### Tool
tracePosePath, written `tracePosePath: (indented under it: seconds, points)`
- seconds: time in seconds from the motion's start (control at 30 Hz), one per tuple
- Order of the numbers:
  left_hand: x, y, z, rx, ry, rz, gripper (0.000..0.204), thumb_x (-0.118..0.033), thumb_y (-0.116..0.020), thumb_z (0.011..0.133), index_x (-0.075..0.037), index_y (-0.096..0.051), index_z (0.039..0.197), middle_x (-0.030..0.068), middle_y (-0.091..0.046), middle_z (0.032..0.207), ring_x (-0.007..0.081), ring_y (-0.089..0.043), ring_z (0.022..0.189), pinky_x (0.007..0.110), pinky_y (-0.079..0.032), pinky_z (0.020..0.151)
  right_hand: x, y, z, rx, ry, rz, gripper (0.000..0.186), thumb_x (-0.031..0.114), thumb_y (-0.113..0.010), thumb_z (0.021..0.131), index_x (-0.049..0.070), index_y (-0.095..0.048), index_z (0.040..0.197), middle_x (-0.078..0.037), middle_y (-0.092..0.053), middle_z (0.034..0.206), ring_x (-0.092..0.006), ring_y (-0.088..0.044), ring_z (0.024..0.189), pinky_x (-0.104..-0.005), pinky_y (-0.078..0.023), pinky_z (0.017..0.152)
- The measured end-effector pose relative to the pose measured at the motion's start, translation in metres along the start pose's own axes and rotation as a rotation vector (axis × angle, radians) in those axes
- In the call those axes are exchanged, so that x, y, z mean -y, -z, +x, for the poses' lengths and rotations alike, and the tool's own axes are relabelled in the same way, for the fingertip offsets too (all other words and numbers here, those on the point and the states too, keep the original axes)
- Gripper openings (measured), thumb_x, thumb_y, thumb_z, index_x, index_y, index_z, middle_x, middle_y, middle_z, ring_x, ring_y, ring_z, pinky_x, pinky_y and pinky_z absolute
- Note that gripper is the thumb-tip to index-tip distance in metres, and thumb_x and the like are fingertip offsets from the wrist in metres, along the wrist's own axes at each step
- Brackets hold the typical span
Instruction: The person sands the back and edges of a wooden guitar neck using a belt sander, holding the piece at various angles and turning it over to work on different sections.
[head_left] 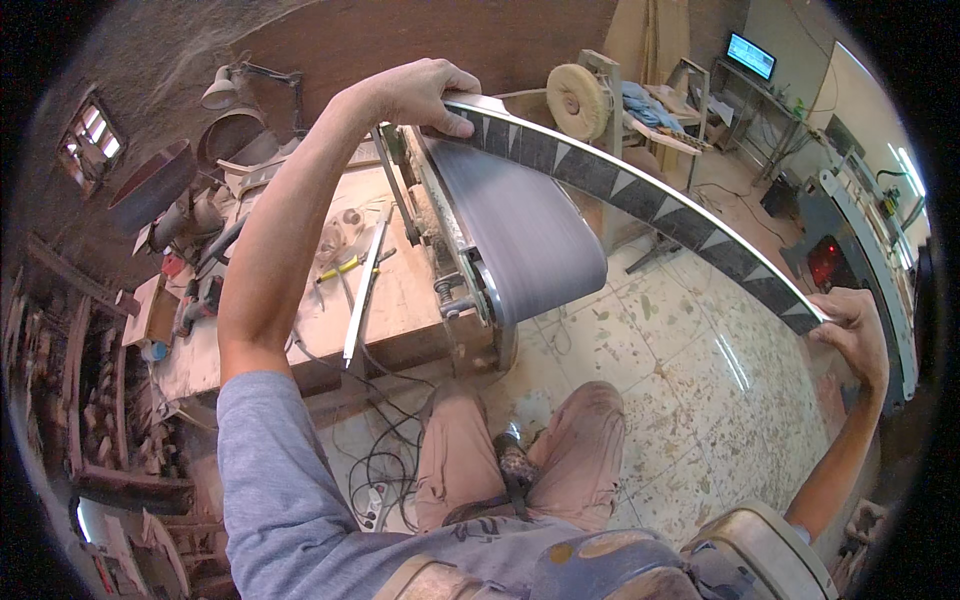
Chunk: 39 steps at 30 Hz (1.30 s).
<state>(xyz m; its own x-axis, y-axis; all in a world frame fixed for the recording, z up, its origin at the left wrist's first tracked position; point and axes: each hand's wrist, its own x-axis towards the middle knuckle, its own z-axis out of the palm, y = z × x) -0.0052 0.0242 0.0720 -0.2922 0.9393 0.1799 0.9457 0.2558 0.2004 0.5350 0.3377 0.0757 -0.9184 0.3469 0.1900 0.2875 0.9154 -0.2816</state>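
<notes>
The patterned strip partly hides the sanding belt.

"Top?"
"Grey-blue T-shirt, short sleeves, dark print on the chest."
"Legs?"
"Tan trousers, darker at the knees."
"Lower edge?"
"Blue mask, respirator type, boxy beige filter cases."

Soft indoor light, edges bending toward black corners. White glare streaks the floor; a window and screen glow. The strip is sharp, the belt blurred.
</notes>
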Motion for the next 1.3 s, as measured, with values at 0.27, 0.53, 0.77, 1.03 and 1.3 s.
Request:
tracePosePath:
  seconds: [0.27, 0.53, 0.77, 1.03, 1.3]
  points:
    - [-0.02, 0.002, -0.007, -0.015, -0.045, 0.038, 0.039, -0.023, -0.089, 0.073, -0.009, -0.079, 0.109, 0.0105, -0.078, 0.096, 0.024, -0.073, 0.087, 0.037, -0.057, 0.08, 0.017, 0.005, -0.006, -0.019, -0.018, 0.04, 0.045, 0.019, -0.079, 0.06, -0.002, -0.078, 0.1, -0.015, -0.072, 0.08, -0.0246, -0.065, 0.072, -0.0348, -0.049, 0.071]
    - [-0.054, 0.006, -0.007, 0.043, -0.003, -0.011, 0.035, -0.016, -0.085, 0.067, -0.003, -0.075, 0.099, 0.0095, -0.074, 0.084, 0.0239, -0.069, 0.076, 0.039, -0.053, 0.071, -0.045, 0.006, -0.041, -0.127, 0.031, 0.012, 0.045, 0.026, -0.088, 0.061, -0.003, -0.078, 0.094, -0.007, -0.064, 0.071, -0.0162, -0.056, 0.063, -0.032, -0.041, 0.059]
    - [-0.04, 0.006, 0.007, 0.062, -0.069, 0.073, 0.036, -0.014, -0.086, 0.071, -0.007, -0.076, 0.105, 0.0104, -0.076, 0.09, 0.026, -0.071, 0.082, 0.04, -0.053, 0.076, 0.07, 0.002, -0.084, -0.082, 0.141, -0.115, 0.035, 0.021, -0.089, 0.06, 0.002, -0.077, 0.087, -0.012, -0.066, 0.07, -0.0281, -0.063, 0.063, -0.0373, -0.045, 0.06]
    - [-0.02, 0.01, 0.025, 0.134, -0.005, 0.102, 0.046, -0.009, -0.088, 0.07, -0.009, -0.075, 0.115, 0.0085, -0.077, 0.103, 0.0273, -0.072, 0.096, 0.042, -0.054, 0.087, 0.129, -0.005, -0.091, -0.02, 0.189, -0.149, 0.03, 0.022, -0.089, 0.067, 0.003, -0.076, 0.087, -0.014, -0.065, 0.068, -0.0335, -0.064, 0.061, -0.0413, -0.047, 0.057]
    - [-0.014, 0.013, 0.011, 0.136, -0.026, 0.123, 0.064, -0.008, -0.085, 0.069, -0.012, -0.069, 0.131, 0.0107, -0.064, 0.143, 0.032, -0.051, 0.142, 0.046, -0.042, 0.119, 0.166, -0.003, -0.094, 0.133, 0.126, -0.156, 0.027, 0.025, -0.087, 0.074, 0.003, -0.076, 0.088, -0.015, -0.065, 0.065, -0.0344, -0.068, 0.059, -0.0425, -0.051, 0.055]
